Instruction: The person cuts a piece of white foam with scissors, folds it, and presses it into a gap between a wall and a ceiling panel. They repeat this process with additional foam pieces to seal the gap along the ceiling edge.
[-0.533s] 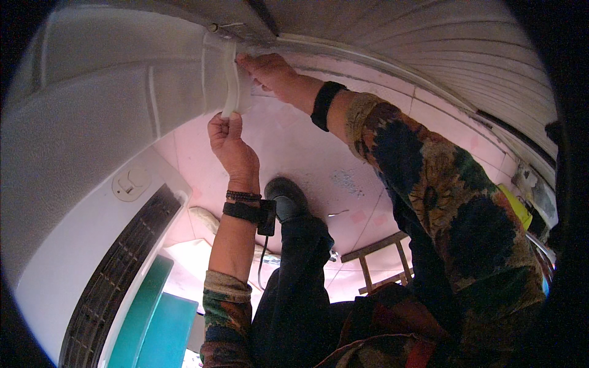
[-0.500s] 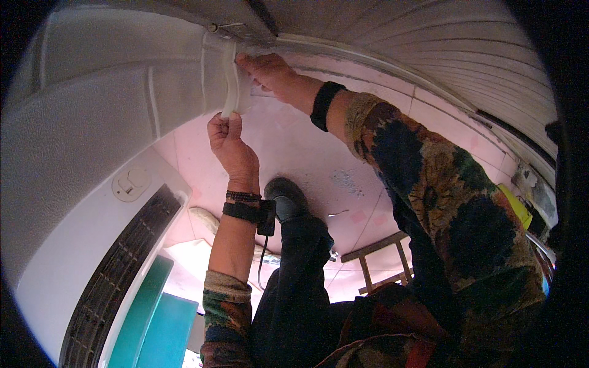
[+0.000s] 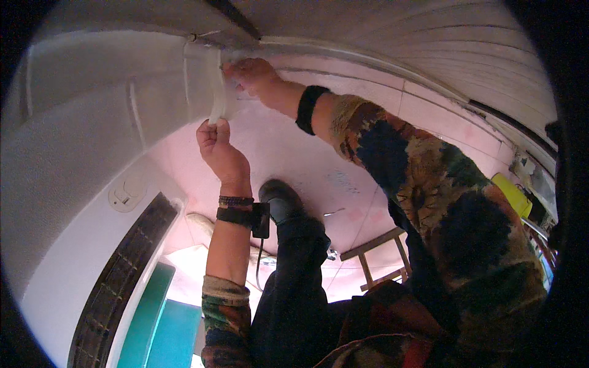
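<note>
My left hand (image 3: 219,150) pinches the lower end of a whitish flexible strip (image 3: 217,86) between thumb and fingers. The strip runs upward along the edge of a large grey-white panel (image 3: 73,92) with raised ribs. Beside the upper part of the strip is my right hand (image 3: 253,78), its fingers bent toward the strip and smeared by motion. Whether those fingers grip anything cannot be made out. A black band (image 3: 311,109) circles my right wrist, and a small black device (image 3: 261,219) with a cable sits on my left wrist.
A white housing with a dark grille (image 3: 126,276) and blue-green panels (image 3: 175,334) stand at lower left. Small debris (image 3: 343,181) lies on the pink tiled floor (image 3: 282,141) near my shoe (image 3: 282,199). A wooden frame (image 3: 374,251) and a yellow object (image 3: 511,194) are at right.
The view has shifted a little, so the panel, strip and hands appear farther left. My left hand still pinches the strip's lower end. My right hand has moved slightly and is now blurred.
</note>
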Tool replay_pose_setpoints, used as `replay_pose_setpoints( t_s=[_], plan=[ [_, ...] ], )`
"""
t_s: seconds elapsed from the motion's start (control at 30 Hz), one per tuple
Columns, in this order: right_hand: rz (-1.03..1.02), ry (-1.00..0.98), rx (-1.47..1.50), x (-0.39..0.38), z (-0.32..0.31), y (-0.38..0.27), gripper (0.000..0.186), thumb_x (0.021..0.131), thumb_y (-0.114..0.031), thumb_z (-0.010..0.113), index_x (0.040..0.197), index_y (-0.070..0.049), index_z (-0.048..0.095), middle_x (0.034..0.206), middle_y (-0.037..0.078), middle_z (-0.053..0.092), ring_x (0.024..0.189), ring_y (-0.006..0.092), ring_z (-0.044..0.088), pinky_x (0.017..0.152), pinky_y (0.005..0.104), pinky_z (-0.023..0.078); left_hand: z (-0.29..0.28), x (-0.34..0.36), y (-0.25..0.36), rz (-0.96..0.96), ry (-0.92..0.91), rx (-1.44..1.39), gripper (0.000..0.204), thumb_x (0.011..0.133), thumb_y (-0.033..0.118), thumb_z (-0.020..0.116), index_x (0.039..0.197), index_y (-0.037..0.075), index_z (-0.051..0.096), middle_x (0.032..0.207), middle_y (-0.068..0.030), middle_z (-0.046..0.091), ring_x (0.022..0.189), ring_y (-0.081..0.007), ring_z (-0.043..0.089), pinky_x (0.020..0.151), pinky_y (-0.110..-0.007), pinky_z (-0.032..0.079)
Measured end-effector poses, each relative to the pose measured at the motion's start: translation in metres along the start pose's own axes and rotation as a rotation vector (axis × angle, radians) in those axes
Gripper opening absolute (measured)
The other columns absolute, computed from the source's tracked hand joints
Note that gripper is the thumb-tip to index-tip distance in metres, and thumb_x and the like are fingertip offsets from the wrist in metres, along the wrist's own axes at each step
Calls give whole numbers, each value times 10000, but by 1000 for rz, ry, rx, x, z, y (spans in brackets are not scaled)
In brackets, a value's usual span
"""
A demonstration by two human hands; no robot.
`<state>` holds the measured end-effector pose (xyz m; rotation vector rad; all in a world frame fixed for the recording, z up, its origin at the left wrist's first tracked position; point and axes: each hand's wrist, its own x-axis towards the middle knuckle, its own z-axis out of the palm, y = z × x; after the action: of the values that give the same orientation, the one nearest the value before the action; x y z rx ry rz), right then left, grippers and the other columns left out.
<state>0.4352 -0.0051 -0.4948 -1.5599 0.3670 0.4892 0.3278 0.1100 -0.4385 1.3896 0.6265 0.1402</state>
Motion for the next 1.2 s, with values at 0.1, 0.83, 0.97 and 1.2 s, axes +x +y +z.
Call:
replay_pose_setpoints(
  t_s=[0.1, 0.83, 0.97, 1.2],
  plan=[
    [-220, 350, -443, -20, 6, 12, 274, 905, -281, 613, 1037, -47, 668, 940, 156, 687, 844, 330, 641, 728, 426, 502, 3, -1, 0, 6, 17, 37, 116, 903, 19, 621, 972, 63, 538, 934, 1, 589, 887, -98, 522, 848, -253, 405],
    [-319, 147, -232, -59, 17, 5, 363, 899, -182, 532, 1252, -102, 555, 938, 148, 680, 877, 312, 650, 779, 387, 513, 6, -3, 0, 27, 36, -32, 116, 888, 7, 620, 986, 46, 573, 879, 24, 552, 818, -75, 489, 781, -229, 398],
    [-340, 127, -309, -51, 15, 3, 429, 895, -179, 551, 1321, -129, 530, 912, 110, 673, 871, 248, 658, 777, 350, 509, 8, -4, 2, -8, 64, -63, 138, 879, 5, 621, 1004, 43, 578, 872, 33, 552, 813, -63, 500, 768, -212, 409],
    [-231, -13, -346, -40, 1, 1, 468, 967, -239, 534, 1426, -167, 466, 1094, 23, 668, 967, 144, 637, 791, 302, 497, 6, -3, -2, -14, 78, -83, 175, 851, 2, 658, 1004, 44, 584, 857, 30, 554, 812, -79, 504, 757, -231, 425]
  ],
)
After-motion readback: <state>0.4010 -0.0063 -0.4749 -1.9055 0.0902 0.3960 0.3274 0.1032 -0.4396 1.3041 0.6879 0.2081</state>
